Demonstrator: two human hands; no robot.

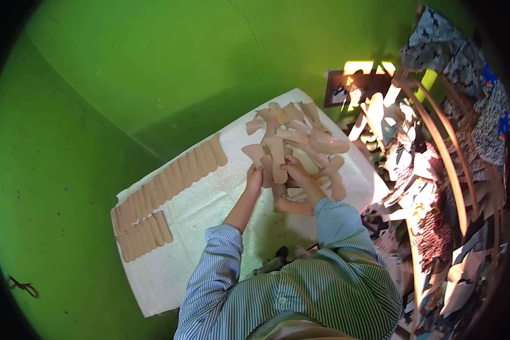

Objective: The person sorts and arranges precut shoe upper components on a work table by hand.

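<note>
Over the right half of the white table (204, 243), both of my hands are closed in front of a loose heap of tan shoe insoles (328, 143). My left hand (255, 178) pinches the edge of a narrow insole (267, 171), which points away from me. Close beside it, my right hand (294, 168) grips another insole (277, 154), its fingertips partly hidden behind it. The two held pieces nearly touch. To the left, a long overlapping row of insoles (175, 177) runs along the far edge, with a shorter row (143, 237) nearer me.
A green wall (181, 56) rises behind the table and on the left. Right of the table lie piled fabric scraps (419, 187) and curved brown rods (445, 153), partly washed out by sunlight. A dark framed box (337, 90) stands past the table's far right corner.
</note>
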